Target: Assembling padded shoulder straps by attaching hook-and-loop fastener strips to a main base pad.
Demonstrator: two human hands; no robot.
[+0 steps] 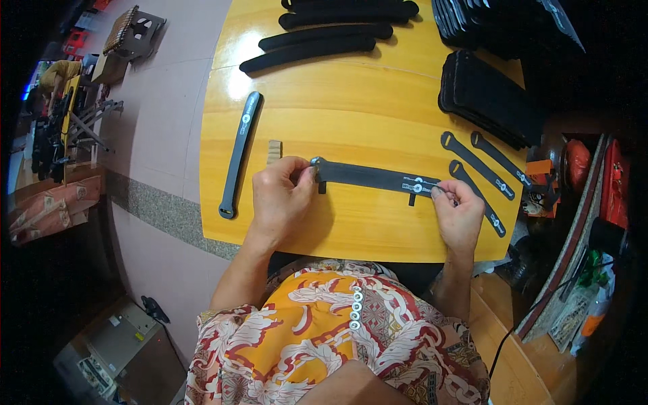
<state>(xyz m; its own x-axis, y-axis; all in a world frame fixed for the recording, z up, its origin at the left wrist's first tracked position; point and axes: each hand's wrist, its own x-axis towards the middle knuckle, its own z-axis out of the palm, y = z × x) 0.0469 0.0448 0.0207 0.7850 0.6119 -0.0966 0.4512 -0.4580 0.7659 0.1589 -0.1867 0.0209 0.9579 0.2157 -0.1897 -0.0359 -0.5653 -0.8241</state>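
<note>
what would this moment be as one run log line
left hand pinches strap end | right hand holds other end | strap flat on table | loose straps at right

Both hands [280, 196] [459, 216] hold a black strap [368, 177] flat.

Flat black strap [368, 177], stretched across table

Black strap [368, 177] on yellow wooden table [351, 108]
</note>
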